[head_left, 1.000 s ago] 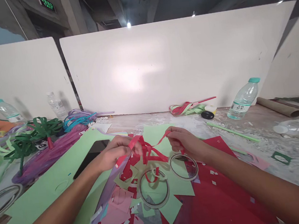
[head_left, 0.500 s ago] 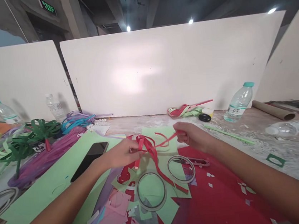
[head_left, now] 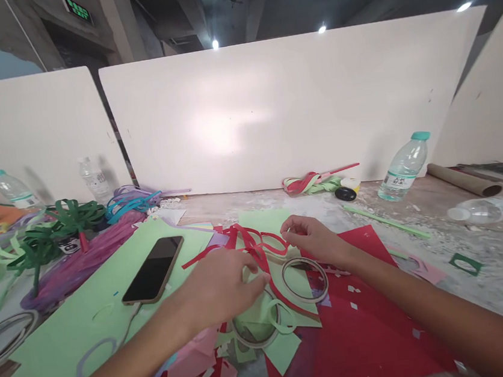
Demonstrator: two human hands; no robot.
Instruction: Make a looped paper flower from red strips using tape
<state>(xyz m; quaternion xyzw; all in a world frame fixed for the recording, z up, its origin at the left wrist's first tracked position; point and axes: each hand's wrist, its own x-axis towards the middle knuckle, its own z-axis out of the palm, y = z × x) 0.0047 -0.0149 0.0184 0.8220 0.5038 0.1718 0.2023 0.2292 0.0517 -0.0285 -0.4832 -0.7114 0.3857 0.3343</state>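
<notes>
A tangle of red paper strips [head_left: 251,244] lies over light green paper [head_left: 264,223] in the middle of the table. My right hand [head_left: 314,239] pinches one loop of the red strips at its right end. My left hand [head_left: 221,285] reaches low over the green scraps, its fingers closed around the lower part of the red strips. Two tape rings lie just below: one [head_left: 305,279] by my right wrist on red paper [head_left: 363,333], the other [head_left: 250,334] partly hidden under my left hand.
A black phone [head_left: 155,277] lies on a large green sheet [head_left: 88,316] at the left. Green paper plants [head_left: 52,232], purple strips and water bottles [head_left: 403,166] stand along the white boards. A cardboard tube [head_left: 463,179] and a lying bottle [head_left: 485,209] are at the right.
Both hands have come down towards the table with the red strips. My left hand moved right and lower, over the tape ring. The phone is now fully uncovered.
</notes>
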